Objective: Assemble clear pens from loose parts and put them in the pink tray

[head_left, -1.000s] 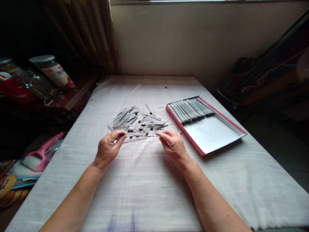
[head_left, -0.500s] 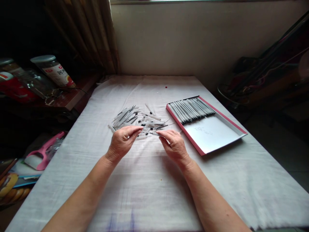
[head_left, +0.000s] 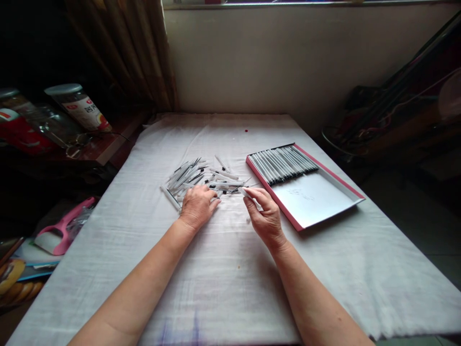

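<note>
A loose heap of clear pen barrels and black-tipped parts (head_left: 201, 175) lies on the white cloth in the middle of the table. My left hand (head_left: 197, 205) rests palm down on the near edge of the heap, fingers together over some pieces. My right hand (head_left: 264, 216) is just right of the heap, its thumb and fingers pinched on a clear pen (head_left: 252, 198) that points toward the tray. A shallow white tray with a pink rim (head_left: 326, 211) sits to the right; a neat row of finished pens (head_left: 284, 164) fills its far end.
The white cloth (head_left: 223, 269) covers the whole table. A small red bit (head_left: 246, 130) lies near the far edge. On the left stand jars (head_left: 81, 105) on a dark shelf, and a pink tool (head_left: 61, 233) lies lower down. Dark clutter is at the right.
My left hand moved right and forward from the cloth onto the heap. My right hand drew its pen out of the heap and turned it toward the tray.
</note>
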The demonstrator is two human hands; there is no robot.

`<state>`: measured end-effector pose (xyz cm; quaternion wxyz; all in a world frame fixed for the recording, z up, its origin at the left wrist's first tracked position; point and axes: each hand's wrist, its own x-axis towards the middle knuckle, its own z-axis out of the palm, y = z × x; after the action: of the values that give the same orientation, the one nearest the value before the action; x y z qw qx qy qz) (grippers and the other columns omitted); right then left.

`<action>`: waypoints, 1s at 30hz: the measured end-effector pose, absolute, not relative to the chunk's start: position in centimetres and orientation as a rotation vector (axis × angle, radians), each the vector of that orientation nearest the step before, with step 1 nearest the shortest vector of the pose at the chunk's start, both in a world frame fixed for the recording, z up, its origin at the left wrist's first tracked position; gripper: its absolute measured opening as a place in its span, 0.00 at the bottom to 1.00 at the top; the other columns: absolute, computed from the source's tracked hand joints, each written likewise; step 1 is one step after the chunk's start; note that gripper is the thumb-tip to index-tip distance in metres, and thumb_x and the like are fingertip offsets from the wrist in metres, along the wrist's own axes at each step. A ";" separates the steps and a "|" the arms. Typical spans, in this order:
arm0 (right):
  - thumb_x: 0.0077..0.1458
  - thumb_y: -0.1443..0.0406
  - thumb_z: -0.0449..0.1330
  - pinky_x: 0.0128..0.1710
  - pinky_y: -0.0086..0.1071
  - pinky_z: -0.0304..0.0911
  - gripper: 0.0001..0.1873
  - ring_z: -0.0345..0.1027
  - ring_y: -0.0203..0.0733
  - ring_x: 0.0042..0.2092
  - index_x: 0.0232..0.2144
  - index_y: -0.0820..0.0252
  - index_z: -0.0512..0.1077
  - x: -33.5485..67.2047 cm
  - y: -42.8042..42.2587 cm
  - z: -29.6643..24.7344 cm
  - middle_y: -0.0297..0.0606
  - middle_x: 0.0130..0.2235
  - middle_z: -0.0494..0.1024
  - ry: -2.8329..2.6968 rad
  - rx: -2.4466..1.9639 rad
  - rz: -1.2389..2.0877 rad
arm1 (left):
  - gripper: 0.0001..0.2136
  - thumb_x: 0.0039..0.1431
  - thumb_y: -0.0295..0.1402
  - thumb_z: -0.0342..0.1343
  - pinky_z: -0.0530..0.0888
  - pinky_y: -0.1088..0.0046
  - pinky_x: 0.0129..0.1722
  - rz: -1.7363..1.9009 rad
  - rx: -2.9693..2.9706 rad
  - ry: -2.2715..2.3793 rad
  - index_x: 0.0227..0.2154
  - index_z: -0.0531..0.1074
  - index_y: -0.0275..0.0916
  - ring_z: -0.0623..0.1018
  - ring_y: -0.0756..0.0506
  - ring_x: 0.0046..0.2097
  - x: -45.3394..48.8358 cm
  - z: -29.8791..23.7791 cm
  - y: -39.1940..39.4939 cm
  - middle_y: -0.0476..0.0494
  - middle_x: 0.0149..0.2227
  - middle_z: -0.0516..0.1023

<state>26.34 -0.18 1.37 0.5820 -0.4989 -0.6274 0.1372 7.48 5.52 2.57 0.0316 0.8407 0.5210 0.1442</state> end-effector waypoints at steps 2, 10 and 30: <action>0.59 0.65 0.57 0.47 0.39 0.68 0.12 0.72 0.43 0.43 0.45 0.54 0.76 26.4 -0.2 1.2 0.41 0.40 0.77 -1.477 -1.172 0.319 | 0.07 0.55 0.39 0.59 0.68 0.62 0.42 0.361 2.616 1.654 0.32 0.78 0.42 0.74 0.37 0.44 8.3 2.7 5.7 0.40 0.37 0.79; 0.59 0.66 0.57 0.46 0.39 0.68 0.12 0.72 0.43 0.43 0.44 0.54 0.76 26.4 -0.2 1.1 0.41 0.40 0.78 -1.536 -1.177 0.281 | 0.06 0.58 0.34 0.56 0.67 0.63 0.39 0.146 2.641 1.718 0.32 0.76 0.39 0.75 0.37 0.42 9.4 3.3 6.0 0.37 0.37 0.78; 0.59 0.67 0.54 0.40 0.32 0.70 0.12 0.74 0.40 0.38 0.43 0.56 0.75 24.8 -1.1 1.8 0.41 0.38 0.79 -1.708 -1.154 0.383 | 0.21 0.38 0.45 0.70 0.64 0.82 0.20 1.073 0.827 1.099 0.33 0.75 0.38 0.75 0.53 0.26 5.9 2.5 1.6 0.47 0.32 0.80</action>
<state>24.83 -1.09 1.80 0.4990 -0.4769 -0.7061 0.1582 5.91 1.61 2.48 0.6429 0.3630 0.4826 0.4711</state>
